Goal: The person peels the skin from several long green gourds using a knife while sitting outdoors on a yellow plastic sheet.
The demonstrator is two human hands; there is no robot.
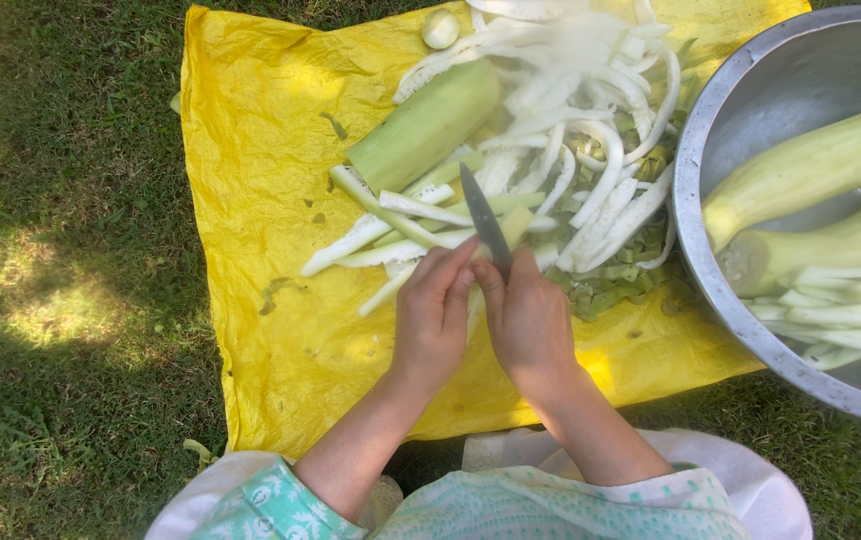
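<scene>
My right hand [531, 320] grips a small dark-bladed knife [485, 217], blade pointing away from me. My left hand [433, 315] pinches a pale gourd piece [514, 226] that lies against the blade. Both hands meet over the middle of a yellow cloth [251, 150] spread on grass. Just beyond the blade lie long white gourd strips [401, 208] and a peeled pale green gourd [427, 125], set diagonally. A larger heap of white curved strips [591, 130] is piled behind and to the right.
A big metal bowl [696, 200] at the right holds two peeled gourds [811, 165] and more white strips [851, 300]. Green peel scraps [616, 290] lie by the bowl. A small round cut end [440, 28] sits at the cloth's far edge. Grass [61, 250] surrounds the cloth.
</scene>
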